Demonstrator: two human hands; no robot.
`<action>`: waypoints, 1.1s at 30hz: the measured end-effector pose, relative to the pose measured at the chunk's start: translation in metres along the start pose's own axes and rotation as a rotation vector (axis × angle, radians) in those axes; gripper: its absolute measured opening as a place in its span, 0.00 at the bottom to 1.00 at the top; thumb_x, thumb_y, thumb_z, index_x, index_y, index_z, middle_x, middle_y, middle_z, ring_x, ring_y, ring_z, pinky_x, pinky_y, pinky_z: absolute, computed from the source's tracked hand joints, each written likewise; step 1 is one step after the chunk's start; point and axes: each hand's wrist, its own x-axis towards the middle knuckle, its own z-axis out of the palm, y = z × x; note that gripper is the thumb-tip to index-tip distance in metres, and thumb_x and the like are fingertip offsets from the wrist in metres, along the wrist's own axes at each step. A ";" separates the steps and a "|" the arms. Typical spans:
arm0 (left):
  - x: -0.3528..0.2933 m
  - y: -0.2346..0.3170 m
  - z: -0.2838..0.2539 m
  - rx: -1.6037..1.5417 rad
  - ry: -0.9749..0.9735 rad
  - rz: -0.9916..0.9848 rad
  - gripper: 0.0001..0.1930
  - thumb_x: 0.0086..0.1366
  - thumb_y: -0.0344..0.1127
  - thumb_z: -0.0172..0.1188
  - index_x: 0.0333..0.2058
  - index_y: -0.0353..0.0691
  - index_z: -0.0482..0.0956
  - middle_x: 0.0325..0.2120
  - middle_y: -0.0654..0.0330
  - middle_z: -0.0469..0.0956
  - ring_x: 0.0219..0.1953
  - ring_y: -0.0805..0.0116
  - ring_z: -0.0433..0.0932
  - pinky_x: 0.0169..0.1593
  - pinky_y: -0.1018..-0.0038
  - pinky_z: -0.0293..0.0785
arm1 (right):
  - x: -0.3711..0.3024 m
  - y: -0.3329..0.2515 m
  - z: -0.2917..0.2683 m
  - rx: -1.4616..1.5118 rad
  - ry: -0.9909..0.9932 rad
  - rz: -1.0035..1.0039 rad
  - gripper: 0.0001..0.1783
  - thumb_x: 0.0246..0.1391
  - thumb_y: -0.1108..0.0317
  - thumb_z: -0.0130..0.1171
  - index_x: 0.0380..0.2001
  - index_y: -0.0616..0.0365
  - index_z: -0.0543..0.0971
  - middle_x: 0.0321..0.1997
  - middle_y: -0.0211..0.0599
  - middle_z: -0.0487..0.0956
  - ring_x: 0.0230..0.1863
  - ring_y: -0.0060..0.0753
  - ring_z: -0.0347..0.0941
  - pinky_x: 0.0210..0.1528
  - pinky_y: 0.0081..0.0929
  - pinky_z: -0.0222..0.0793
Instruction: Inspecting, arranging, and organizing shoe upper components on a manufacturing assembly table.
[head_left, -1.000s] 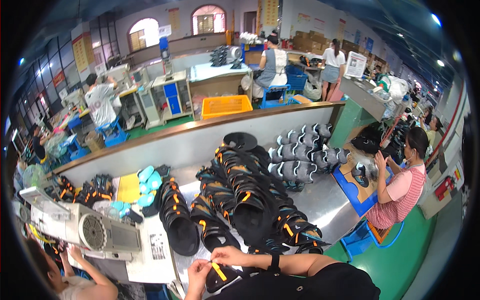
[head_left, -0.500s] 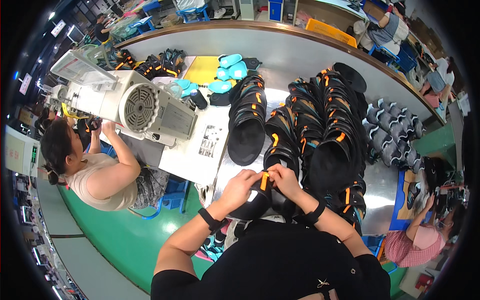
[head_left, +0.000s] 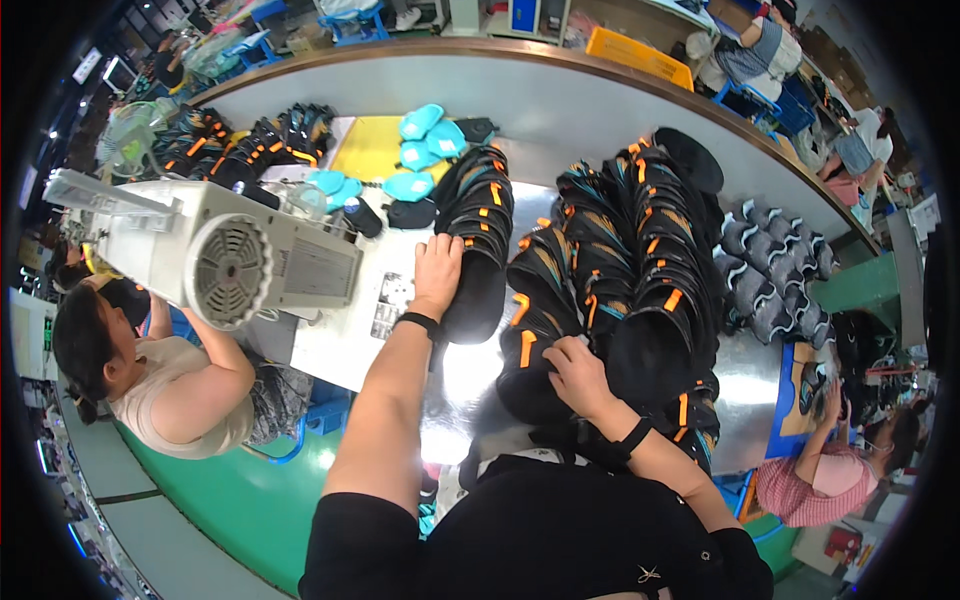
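My left hand (head_left: pixel 438 272) rests on the near end of a row of black shoe uppers with orange tabs (head_left: pixel 478 225), fingers wrapped over its edge. My right hand (head_left: pixel 578 375) presses on a second row of the same black uppers (head_left: pixel 540 310), beside an orange tab. A taller stack of black and orange uppers (head_left: pixel 650 270) runs along the right of both hands. All of it lies on a shiny curved metal table (head_left: pixel 560 110).
A white sewing machine (head_left: pixel 215 255) stands at the left, with a seated person (head_left: pixel 150 380) under it. Teal pieces (head_left: pixel 420 125) and a yellow sheet (head_left: pixel 365 150) lie behind. Grey and black uppers (head_left: pixel 770 270) sit at the right, near another seated person (head_left: pixel 830 470).
Both hands were together pinching an orange tab close to my body. Now the left has reached forward onto the left row and the right lies on the middle row. My view has shifted.
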 end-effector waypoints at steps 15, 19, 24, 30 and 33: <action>-0.134 0.123 -0.101 -1.900 -0.485 -0.763 0.07 0.62 0.33 0.61 0.32 0.35 0.82 0.29 0.65 0.80 0.35 0.78 0.76 0.41 0.76 0.73 | -0.038 -0.045 -0.021 0.683 -0.186 0.094 0.27 0.40 0.79 0.66 0.47 0.59 0.70 0.42 0.39 0.72 0.32 0.29 0.73 0.32 0.26 0.70; -0.138 0.143 -0.150 -1.676 -0.527 -0.634 0.07 0.58 0.32 0.65 0.31 0.33 0.82 0.27 0.61 0.82 0.31 0.76 0.78 0.39 0.77 0.73 | -0.060 -0.019 -0.012 1.037 -0.257 0.561 0.10 0.55 0.74 0.56 0.41 0.63 0.73 0.25 0.32 0.73 0.18 0.18 0.66 0.19 0.15 0.61; -0.145 0.139 -0.166 -1.519 -0.398 -0.655 0.07 0.56 0.33 0.66 0.29 0.34 0.82 0.23 0.61 0.80 0.26 0.75 0.76 0.34 0.75 0.71 | -0.051 -0.015 0.004 1.008 -0.381 0.413 0.02 0.58 0.75 0.54 0.32 0.63 0.75 0.19 0.28 0.72 0.15 0.17 0.65 0.19 0.15 0.63; -0.138 0.149 -0.186 -1.258 -0.431 -0.556 0.05 0.54 0.33 0.65 0.26 0.39 0.78 0.23 0.60 0.79 0.29 0.66 0.78 0.34 0.70 0.70 | -0.058 -0.022 -0.003 0.827 -0.250 0.210 0.11 0.56 0.71 0.61 0.41 0.61 0.77 0.30 0.26 0.78 0.28 0.20 0.71 0.31 0.16 0.66; -0.138 0.156 -0.182 -0.828 -0.281 -0.330 0.12 0.61 0.41 0.61 0.39 0.42 0.76 0.36 0.58 0.77 0.46 0.57 0.75 0.48 0.63 0.68 | -0.051 0.012 0.031 0.639 -0.132 0.145 0.05 0.55 0.73 0.58 0.35 0.60 0.75 0.26 0.27 0.73 0.24 0.22 0.67 0.26 0.19 0.62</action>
